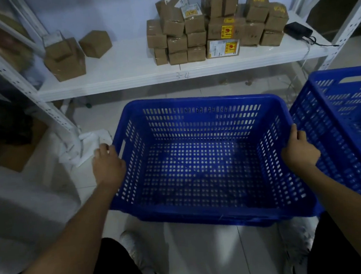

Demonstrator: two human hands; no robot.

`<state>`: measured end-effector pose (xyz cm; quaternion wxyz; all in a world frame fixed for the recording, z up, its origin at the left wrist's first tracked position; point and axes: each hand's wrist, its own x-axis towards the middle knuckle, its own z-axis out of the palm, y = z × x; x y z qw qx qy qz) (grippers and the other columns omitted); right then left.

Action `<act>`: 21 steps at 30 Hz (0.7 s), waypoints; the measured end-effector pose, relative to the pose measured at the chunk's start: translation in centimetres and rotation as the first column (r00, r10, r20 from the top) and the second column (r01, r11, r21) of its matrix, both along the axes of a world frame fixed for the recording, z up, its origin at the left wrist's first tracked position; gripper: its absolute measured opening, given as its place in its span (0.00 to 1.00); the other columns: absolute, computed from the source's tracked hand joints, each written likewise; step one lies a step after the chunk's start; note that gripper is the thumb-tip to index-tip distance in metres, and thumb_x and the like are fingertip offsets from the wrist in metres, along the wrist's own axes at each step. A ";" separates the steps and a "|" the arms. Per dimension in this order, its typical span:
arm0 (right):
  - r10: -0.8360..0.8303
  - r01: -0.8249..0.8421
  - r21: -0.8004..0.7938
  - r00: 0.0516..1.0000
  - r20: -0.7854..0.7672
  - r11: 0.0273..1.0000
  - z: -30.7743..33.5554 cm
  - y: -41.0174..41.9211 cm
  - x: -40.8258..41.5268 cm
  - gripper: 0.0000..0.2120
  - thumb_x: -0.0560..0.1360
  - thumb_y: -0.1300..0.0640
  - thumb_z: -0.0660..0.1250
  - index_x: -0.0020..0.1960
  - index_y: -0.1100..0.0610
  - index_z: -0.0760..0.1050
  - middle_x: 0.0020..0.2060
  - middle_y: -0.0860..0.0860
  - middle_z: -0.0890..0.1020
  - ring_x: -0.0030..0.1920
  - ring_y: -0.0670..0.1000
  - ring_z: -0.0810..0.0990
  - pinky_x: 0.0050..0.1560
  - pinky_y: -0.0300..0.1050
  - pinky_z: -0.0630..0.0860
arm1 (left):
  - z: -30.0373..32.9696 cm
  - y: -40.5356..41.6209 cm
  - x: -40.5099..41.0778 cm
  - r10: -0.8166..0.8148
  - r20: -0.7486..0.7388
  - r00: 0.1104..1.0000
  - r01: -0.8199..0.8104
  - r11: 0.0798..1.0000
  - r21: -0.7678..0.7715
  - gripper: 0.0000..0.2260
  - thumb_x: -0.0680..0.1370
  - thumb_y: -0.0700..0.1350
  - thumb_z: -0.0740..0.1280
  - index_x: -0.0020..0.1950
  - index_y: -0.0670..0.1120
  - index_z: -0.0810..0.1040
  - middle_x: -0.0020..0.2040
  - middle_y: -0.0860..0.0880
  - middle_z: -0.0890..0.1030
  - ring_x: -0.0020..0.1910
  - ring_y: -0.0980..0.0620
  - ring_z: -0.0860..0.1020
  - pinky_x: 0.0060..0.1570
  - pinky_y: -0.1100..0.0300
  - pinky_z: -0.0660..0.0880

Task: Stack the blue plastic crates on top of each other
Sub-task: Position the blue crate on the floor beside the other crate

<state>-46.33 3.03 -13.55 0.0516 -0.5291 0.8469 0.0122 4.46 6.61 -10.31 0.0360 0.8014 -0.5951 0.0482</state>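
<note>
Both hands, left hand [108, 163] at nine o'clock and right hand [299, 150] at three, clamp the blue crate [198, 163] by opposite rims for a level lift toward the second crate [345, 125].

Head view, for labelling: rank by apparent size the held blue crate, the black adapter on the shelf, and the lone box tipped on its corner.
1. held blue crate, nearest the camera, which exaggerates it
2. tipped box
3. black adapter, looks only slightly smaller than the box

Not much readable here tbh. The front edge of the white shelf [129, 84] has "3-4" handwritten on it, roughly in the middle. A few cardboard boxes [222, 48] in the far right pile carry yellow stickers [230, 47] with red symbols, plus white shipping labels [215, 48], but the print is too small and blurry to make out.
</note>
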 end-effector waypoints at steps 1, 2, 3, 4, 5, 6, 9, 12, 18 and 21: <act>-0.019 0.019 0.004 1.000 -0.008 1.000 -0.2 0.6 0.3 0.33 0.81 0.59 0.56 0.80 0.54 0.43 0.71 0.60 0.63 0.28 0.57 0.69 0.29 0.47 0.64 | 0.2 -0.6 1.0 0.014 0.016 1.000 -0.014 1.000 0.019 0.18 0.72 0.41 0.67 0.58 0.35 0.75 0.57 0.34 0.75 0.52 0.35 0.73 0.49 0.42 0.72; -0.034 0.034 0.006 0.999 -0.016 0.999 -0.3 1.2 0.5 0.32 0.80 0.59 0.56 0.80 0.55 0.44 0.71 0.61 0.63 0.28 0.57 0.69 0.28 0.46 0.63 | 0.2 -1.2 2.0 0.024 0.004 1.000 -0.024 0.999 0.049 0.20 0.73 0.42 0.67 0.62 0.35 0.73 0.59 0.33 0.74 0.54 0.34 0.73 0.51 0.41 0.72; -0.042 0.043 0.003 0.999 -0.027 0.999 -0.4 1.9 0.6 0.32 0.80 0.59 0.56 0.79 0.55 0.44 0.71 0.61 0.63 0.28 0.57 0.69 0.27 0.45 0.61 | 0.0 -1.7 2.6 0.031 -0.035 0.999 -0.028 0.996 0.089 0.21 0.74 0.44 0.67 0.64 0.35 0.72 0.61 0.33 0.72 0.56 0.33 0.72 0.53 0.40 0.72; -0.036 0.036 -0.001 0.999 -0.036 0.999 -0.5 2.5 0.7 0.33 0.80 0.58 0.57 0.79 0.55 0.45 0.71 0.61 0.63 0.30 0.58 0.70 0.27 0.44 0.60 | -0.3 -2.0 3.1 0.047 -0.095 0.994 -0.034 0.990 0.134 0.22 0.76 0.45 0.66 0.66 0.35 0.70 0.63 0.33 0.71 0.58 0.32 0.72 0.55 0.40 0.72; -0.023 0.022 -0.007 0.999 -0.041 1.000 -0.7 3.1 0.9 0.33 0.79 0.57 0.58 0.79 0.55 0.46 0.71 0.61 0.62 0.33 0.59 0.72 0.27 0.44 0.60 | -0.7 -2.2 3.4 0.059 -0.174 0.983 -0.027 0.983 0.181 0.22 0.77 0.47 0.64 0.67 0.35 0.69 0.64 0.33 0.70 0.59 0.33 0.72 0.56 0.40 0.72; -0.007 0.006 -0.011 0.999 -0.049 1.000 -0.8 3.5 0.9 0.33 0.79 0.57 0.59 0.79 0.56 0.46 0.72 0.61 0.62 0.38 0.61 0.74 0.27 0.44 0.61 | -1.1 -2.3 3.3 0.072 -0.266 0.961 -0.010 0.974 0.227 0.21 0.78 0.47 0.63 0.66 0.36 0.67 0.64 0.34 0.70 0.59 0.34 0.73 0.56 0.41 0.72; 0.026 -0.028 -0.010 0.995 -0.091 1.000 -1.2 4.2 1.1 0.33 0.78 0.58 0.60 0.79 0.56 0.47 0.73 0.61 0.61 0.47 0.64 0.75 0.30 0.48 0.64 | -2.0 -1.4 2.2 0.121 -0.431 0.894 -0.029 0.977 0.213 0.17 0.80 0.43 0.60 0.66 0.37 0.65 0.62 0.35 0.72 0.55 0.35 0.76 0.55 0.43 0.73; 0.041 -0.045 -0.037 0.994 -0.101 0.998 -1.2 3.9 1.1 0.33 0.78 0.60 0.60 0.78 0.57 0.49 0.72 0.62 0.62 0.48 0.65 0.75 0.31 0.49 0.67 | -2.2 0.0 1.3 0.158 -0.355 0.921 -0.111 0.983 0.148 0.17 0.79 0.39 0.58 0.67 0.36 0.64 0.62 0.35 0.74 0.51 0.33 0.78 0.49 0.43 0.73; 0.088 -0.092 -0.026 0.990 -0.107 0.995 -0.8 2.5 0.5 0.32 0.78 0.59 0.60 0.78 0.57 0.50 0.72 0.61 0.62 0.48 0.64 0.76 0.32 0.50 0.66 | -2.7 2.3 0.6 0.193 -0.293 0.936 -0.168 0.980 0.109 0.17 0.76 0.35 0.58 0.65 0.38 0.65 0.62 0.36 0.74 0.47 0.33 0.79 0.38 0.47 0.69; 0.099 -0.102 -0.019 0.987 -0.123 0.995 -0.7 2.2 0.3 0.32 0.78 0.58 0.60 0.78 0.57 0.49 0.73 0.60 0.62 0.49 0.64 0.76 0.33 0.50 0.67 | -3.2 3.4 0.3 0.215 -0.278 0.936 -0.195 0.976 0.097 0.17 0.74 0.34 0.58 0.64 0.37 0.65 0.60 0.35 0.74 0.46 0.32 0.79 0.39 0.44 0.72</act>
